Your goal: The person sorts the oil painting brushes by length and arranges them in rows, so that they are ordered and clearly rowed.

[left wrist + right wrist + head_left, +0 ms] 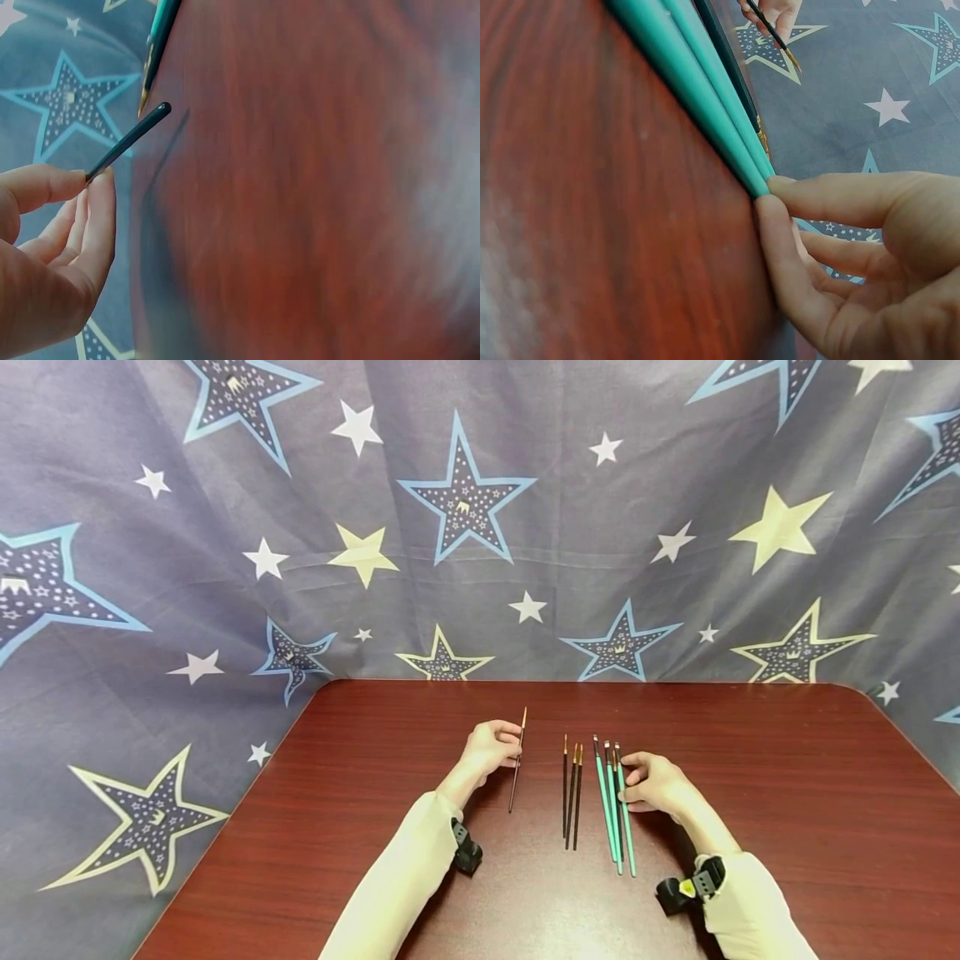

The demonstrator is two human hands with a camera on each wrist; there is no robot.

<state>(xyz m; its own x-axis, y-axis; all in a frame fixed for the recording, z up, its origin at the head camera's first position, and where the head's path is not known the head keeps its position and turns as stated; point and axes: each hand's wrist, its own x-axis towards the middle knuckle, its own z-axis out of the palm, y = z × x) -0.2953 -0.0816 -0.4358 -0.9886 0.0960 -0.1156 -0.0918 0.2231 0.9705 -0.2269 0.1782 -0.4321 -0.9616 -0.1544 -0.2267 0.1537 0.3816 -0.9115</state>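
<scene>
My left hand [487, 750] pinches a thin dark paintbrush [513, 783] between thumb and fingertips, its bristles pointing to the table's far side. In the left wrist view the rounded end of that brush's dark handle [133, 140] sticks out past the fingertips. My right hand [662, 787] pinches the rightmost teal paintbrush [628, 843], at the edge of a close group. In the right wrist view thumb and forefinger meet on the teal handle [697, 109]. Beside it lie more teal paintbrushes [603, 787] and a dark one. Three dark paintbrushes [566, 802] lie between the two hands.
Everything lies on a reddish-brown wooden table [360, 760] with rounded far corners. Behind it hangs a grey-blue cloth [555, 460] printed with stars. A black camera is strapped to each wrist, over pale sleeves [397, 868].
</scene>
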